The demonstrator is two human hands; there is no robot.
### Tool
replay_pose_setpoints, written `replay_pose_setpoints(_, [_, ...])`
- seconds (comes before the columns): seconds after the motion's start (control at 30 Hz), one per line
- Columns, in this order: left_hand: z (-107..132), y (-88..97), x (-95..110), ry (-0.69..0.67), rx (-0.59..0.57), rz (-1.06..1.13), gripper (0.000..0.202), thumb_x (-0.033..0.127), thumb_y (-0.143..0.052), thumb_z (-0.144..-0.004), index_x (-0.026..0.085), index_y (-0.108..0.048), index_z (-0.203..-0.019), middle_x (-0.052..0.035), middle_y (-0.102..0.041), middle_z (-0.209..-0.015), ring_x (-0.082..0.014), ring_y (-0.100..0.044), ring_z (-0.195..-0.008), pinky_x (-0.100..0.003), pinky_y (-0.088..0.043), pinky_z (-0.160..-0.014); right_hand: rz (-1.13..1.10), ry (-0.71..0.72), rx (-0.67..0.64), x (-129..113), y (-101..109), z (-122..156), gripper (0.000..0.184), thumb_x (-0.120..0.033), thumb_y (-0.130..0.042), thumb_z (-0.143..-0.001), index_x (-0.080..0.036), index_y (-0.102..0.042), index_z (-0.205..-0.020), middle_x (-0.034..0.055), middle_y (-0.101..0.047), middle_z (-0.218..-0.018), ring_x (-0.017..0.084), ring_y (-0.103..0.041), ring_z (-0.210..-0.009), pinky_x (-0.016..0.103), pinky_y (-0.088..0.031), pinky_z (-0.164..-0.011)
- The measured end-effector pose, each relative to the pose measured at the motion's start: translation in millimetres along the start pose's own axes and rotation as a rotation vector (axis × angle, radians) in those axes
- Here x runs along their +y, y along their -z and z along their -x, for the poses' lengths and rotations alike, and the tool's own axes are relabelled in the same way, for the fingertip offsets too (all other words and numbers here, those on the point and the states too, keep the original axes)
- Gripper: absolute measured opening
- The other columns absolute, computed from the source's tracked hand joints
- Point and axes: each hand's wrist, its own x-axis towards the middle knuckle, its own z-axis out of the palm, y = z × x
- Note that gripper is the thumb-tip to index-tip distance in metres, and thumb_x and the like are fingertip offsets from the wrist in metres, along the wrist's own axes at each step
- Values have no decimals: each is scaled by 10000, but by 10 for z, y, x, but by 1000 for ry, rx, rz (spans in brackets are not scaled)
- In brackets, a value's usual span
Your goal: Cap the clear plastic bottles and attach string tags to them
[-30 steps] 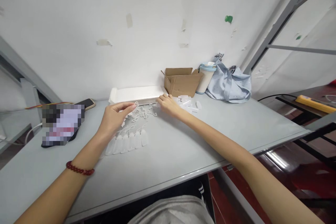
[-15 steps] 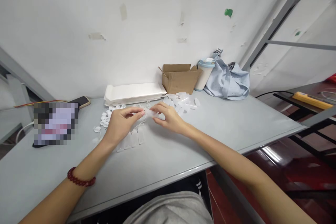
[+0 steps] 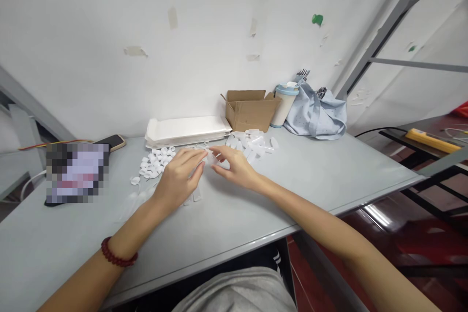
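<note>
Over the middle of the table, my right hand [image 3: 236,166] pinches a small translucent plastic piece [image 3: 211,158] between thumb and fingers. My left hand [image 3: 178,175] is just left of it, thumb apart from the outstretched fingers, whose tips come close to the piece. Whether they touch it I cannot tell. Beneath and beyond my left hand lie flat clear plastic pieces [image 3: 197,194], partly covered. White round caps [image 3: 155,161] are heaped to the left. A pile of loose translucent pieces [image 3: 256,144] lies past my right hand.
A flat white box [image 3: 188,126] and an open cardboard box [image 3: 252,113] stand against the wall. Right of them are a lidded cup [image 3: 285,105] and a light blue cloth bag [image 3: 318,114]. At the left lie a phone [image 3: 117,142] and a blurred-out screen [image 3: 78,170].
My left hand has gone from a thumb-and-finger pinch to a spread thumb, shifting right and lower over the flat clear pieces. My right hand stays nearly in place.
</note>
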Motion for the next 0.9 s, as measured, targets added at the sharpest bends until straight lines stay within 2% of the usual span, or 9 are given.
replay_pose_setpoints(0.17, [-1, -4, -14, -146, 19, -45, 281, 120, -465, -913, 146, -649, -1123, -105, -707, -1047, -220, -617, -973, -396, -536, -869, -65, -13, 16, -37, 3, 7, 361, -201, -593, -850, -189, -552, -1208, 90, -658, -1076, 173, -628, -924, 346, -537, -830])
replay_pose_setpoints(0.4, [-13, -8, -2, -249, 113, -23, 229, 67, -520, -877, 139, -673, -1031, -101, -724, -987, -208, -634, -911, -375, -551, -810, -167, -80, 74, -73, 21, 6, 279, -294, -645, -833, -154, -586, -1068, 76, -674, -969, 155, -647, -816, 321, -561, -751])
replay_pose_setpoints(0.5, [-19, 2, 31, -151, 132, 18, 157, 104, -554, -877, 129, -695, -942, -102, -731, -931, -199, -649, -875, -356, -545, -796, -95, -28, 97, -42, 7, 8, 269, -311, -653, -838, -164, -575, -1050, 65, -676, -948, 140, -645, -765, 306, -556, -730])
replay_pose_setpoints(0.7, [-35, 42, 87, 236, 97, 117, 178, 336, -635, -844, 178, -716, -858, -53, -741, -875, -197, -669, -844, -307, -531, -712, 160, 199, 107, 12, -59, 41, 248, -289, -590, -901, -143, -538, -1094, 98, -665, -949, 163, -641, -783, 310, -543, -710])
replay_pose_setpoints(0.77, [-44, 55, 100, 326, 69, 162, 193, 376, -645, -821, 199, -721, -834, -39, -742, -876, -197, -664, -853, -291, -520, -680, 226, 260, 100, 0, -68, 53, 225, -269, -557, -923, -136, -531, -1103, 113, -660, -955, 177, -642, -816, 314, -542, -712])
replay_pose_setpoints(0.9, [-76, 89, 127, 465, 12, 272, 211, 413, -661, -785, 216, -731, -812, -28, -742, -885, -197, -655, -854, -291, -514, -710, 290, 280, 94, -41, -65, 64, 208, -267, -531, -938, -150, -527, -1110, 119, -651, -965, 194, -641, -861, 328, -544, -726])
